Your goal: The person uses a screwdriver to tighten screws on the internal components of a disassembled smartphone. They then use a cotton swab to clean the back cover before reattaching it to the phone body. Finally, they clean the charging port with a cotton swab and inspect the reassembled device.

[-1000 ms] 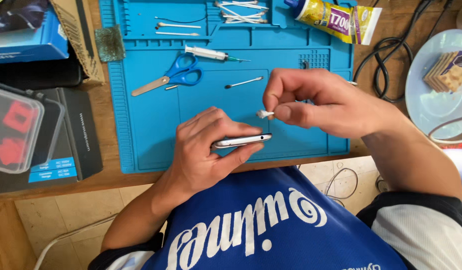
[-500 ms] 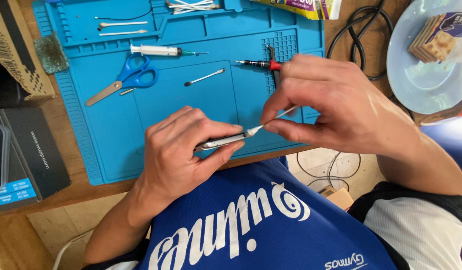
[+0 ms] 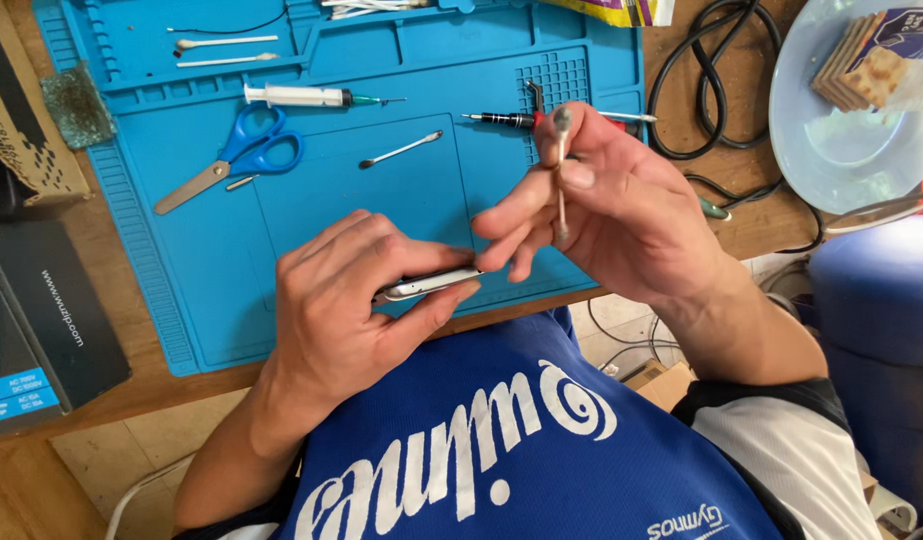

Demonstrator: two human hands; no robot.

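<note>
The left hand is clamped around a slim silver phone, held on edge over the near edge of the blue work mat, thumb below and fingers curled over the top. The right hand pinches a cotton swab between thumb and forefinger, the swab standing nearly upright with its grey tip above the fingers; its other fingertips touch the phone's end.

On the mat, blue-handled scissors lie toward the left edge, a syringe just beyond them, and a spare swab near the middle. A red-and-black screwdriver lies just behind the right hand. A pale plate with crackers sits at the worktop's far right corner, beside black cables.
</note>
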